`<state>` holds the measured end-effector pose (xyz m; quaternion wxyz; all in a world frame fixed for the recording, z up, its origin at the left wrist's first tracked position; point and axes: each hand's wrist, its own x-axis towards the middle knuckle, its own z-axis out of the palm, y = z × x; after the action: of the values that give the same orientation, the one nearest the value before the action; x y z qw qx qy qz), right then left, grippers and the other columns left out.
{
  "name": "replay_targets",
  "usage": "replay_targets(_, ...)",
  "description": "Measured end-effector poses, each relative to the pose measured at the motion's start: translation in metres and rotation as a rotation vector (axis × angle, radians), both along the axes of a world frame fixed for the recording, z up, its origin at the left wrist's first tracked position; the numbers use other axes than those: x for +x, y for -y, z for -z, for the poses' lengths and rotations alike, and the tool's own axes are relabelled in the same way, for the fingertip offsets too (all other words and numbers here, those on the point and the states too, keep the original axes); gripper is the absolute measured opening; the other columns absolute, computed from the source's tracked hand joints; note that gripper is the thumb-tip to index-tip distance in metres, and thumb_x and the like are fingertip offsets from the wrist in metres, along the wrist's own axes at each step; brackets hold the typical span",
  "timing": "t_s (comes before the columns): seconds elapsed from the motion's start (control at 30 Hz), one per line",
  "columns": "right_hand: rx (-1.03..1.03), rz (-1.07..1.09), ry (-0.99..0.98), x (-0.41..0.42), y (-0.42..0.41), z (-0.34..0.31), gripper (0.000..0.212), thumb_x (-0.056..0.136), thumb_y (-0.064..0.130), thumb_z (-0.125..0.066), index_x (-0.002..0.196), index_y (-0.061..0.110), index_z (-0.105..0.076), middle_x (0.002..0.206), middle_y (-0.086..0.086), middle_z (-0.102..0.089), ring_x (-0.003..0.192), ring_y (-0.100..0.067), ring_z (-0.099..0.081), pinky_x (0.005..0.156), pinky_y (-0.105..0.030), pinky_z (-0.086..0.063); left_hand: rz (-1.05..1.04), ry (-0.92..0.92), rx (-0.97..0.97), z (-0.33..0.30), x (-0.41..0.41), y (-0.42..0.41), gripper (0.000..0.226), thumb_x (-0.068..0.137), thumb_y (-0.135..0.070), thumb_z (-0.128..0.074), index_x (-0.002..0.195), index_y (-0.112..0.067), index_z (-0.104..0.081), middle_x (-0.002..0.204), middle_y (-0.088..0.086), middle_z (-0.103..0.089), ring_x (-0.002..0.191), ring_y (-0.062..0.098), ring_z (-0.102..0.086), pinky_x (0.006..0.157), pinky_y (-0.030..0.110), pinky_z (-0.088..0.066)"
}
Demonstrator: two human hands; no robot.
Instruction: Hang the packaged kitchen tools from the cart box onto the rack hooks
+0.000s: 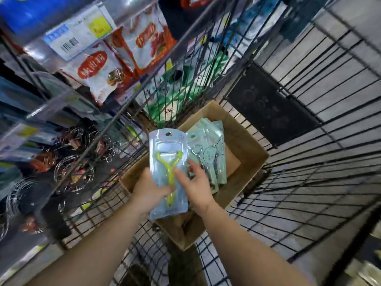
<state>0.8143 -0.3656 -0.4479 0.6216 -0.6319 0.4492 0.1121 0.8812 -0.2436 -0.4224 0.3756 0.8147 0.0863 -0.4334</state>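
Peeler package [168,162]: pale blue card, clear blister, lime-green Y-handle, hang hole on top. Pinched by left hand [148,193]; right hand [195,183] fingers extended, touching front.

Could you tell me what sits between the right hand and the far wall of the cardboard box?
In the head view, a stack of pale green packaged tools lies in the cardboard box beyond the right hand, with a bare strip of box floor past it.

Two hands are seen: the left hand [149,190] at about 7 o'clock of the frame's centre, the right hand [195,185] at 5 o'clock. One packaged peeler [168,159] is held up. One cardboard box [245,145] is counted, and one stack of pale green packages [208,141], number unclear, at 3 o'clock of the peeler.
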Motion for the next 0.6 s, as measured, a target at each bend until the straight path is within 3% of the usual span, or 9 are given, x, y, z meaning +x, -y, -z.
replay_targets(0.07, 0.106, 0.115, -0.014, 0.000, 0.018, 0.008, 0.068, 0.085, 0.052, -0.064, 0.142, 0.020, -0.045, 0.116, 0.007, -0.058, 0.113, -0.014, -0.054, 0.105, -0.031, -0.041, -0.067, -0.040, 0.012, 0.010, 0.003, -0.012, 0.064, 0.055, -0.025, -0.091, 0.111, -0.017, -0.061, 0.103, 0.005, -0.076, 0.091, 0.025, -0.074, 0.081, 0.050, -0.060)
replay_targets(0.1, 0.053, 0.146, -0.051, 0.000, 0.029, 0.017, 0.069, 0.088, 0.049, -0.063, 0.145, 0.018, -0.041, 0.123, 0.004, -0.056, 0.117, -0.016, -0.052, 0.103, -0.029, -0.039, -0.078, -0.050, 0.037, 0.012, 0.004, -0.016, 0.060, 0.060, -0.023, -0.091, 0.111, -0.019, -0.059, 0.102, 0.004, -0.075, 0.091, 0.025, -0.073, 0.083, 0.053, -0.059)
replay_targets(0.2, -0.192, -0.010, -0.244, -0.003, 0.051, 0.045, 0.099, 0.076, 0.056, -0.072, 0.153, 0.019, -0.022, 0.148, -0.005, -0.043, 0.137, -0.026, -0.042, 0.110, -0.040, -0.039, -0.123, -0.048, 0.081, 0.008, 0.003, -0.025, 0.045, 0.074, -0.013, -0.086, 0.106, -0.019, -0.056, 0.097, -0.001, -0.069, 0.087, 0.019, -0.067, 0.082, 0.042, -0.056)
replay_targets(0.33, -0.141, -0.197, -0.393, -0.007, 0.057, 0.064, 0.117, 0.070, 0.052, -0.080, 0.155, 0.028, -0.003, 0.153, -0.010, -0.034, 0.138, -0.032, -0.039, 0.108, -0.047, -0.041, -0.199, -0.064, 0.086, 0.009, -0.004, -0.035, 0.040, 0.076, -0.010, -0.084, 0.103, -0.019, -0.057, 0.101, 0.003, -0.070, 0.091, 0.024, -0.068, 0.077, 0.038, -0.054)
replay_targets(0.43, -0.321, -0.272, -0.458, -0.007, 0.060, 0.070, 0.108, 0.066, 0.061, -0.078, 0.149, 0.015, -0.027, 0.140, -0.011, -0.048, 0.132, -0.031, -0.045, 0.109, -0.043, -0.040, -0.229, -0.073, 0.085, 0.007, -0.009, -0.040, 0.038, 0.076, -0.011, -0.084, 0.102, -0.020, -0.058, 0.101, 0.003, -0.072, 0.091, 0.024, -0.070, 0.081, 0.043, -0.057)
replay_targets(0.5, -0.280, -0.186, -0.433, -0.008, 0.062, 0.066, 0.091, 0.063, 0.058, -0.082, 0.133, 0.013, -0.046, 0.121, -0.007, -0.061, 0.115, -0.027, -0.058, 0.096, -0.037, -0.050, -0.234, -0.068, 0.088, 0.001, -0.012, -0.038, 0.040, 0.075, -0.012, -0.085, 0.104, -0.018, -0.058, 0.100, 0.002, -0.072, 0.090, 0.023, -0.070, 0.082, 0.042, -0.057)
replay_targets(0.57, -0.232, -0.125, -0.369, -0.010, 0.065, 0.053, 0.075, 0.067, 0.048, -0.084, 0.122, 0.011, -0.049, 0.103, -0.002, -0.062, 0.091, -0.023, -0.061, 0.078, -0.030, -0.049, -0.255, -0.048, 0.065, -0.005, -0.014, -0.038, 0.043, 0.075, -0.012, -0.085, 0.107, -0.017, -0.057, 0.101, 0.002, -0.071, 0.089, 0.020, -0.068, 0.079, 0.038, -0.056)
replay_targets(0.6, -0.213, -0.111, -0.346, -0.013, 0.065, 0.045, 0.068, 0.069, 0.043, -0.083, 0.117, 0.011, -0.048, 0.097, 0.000, -0.060, 0.086, -0.022, -0.057, 0.076, -0.029, -0.046, -0.269, -0.043, 0.053, -0.011, -0.015, -0.037, 0.044, 0.075, -0.011, -0.085, 0.109, -0.016, -0.056, 0.101, 0.002, -0.070, 0.089, 0.019, -0.067, 0.077, 0.035, -0.055)
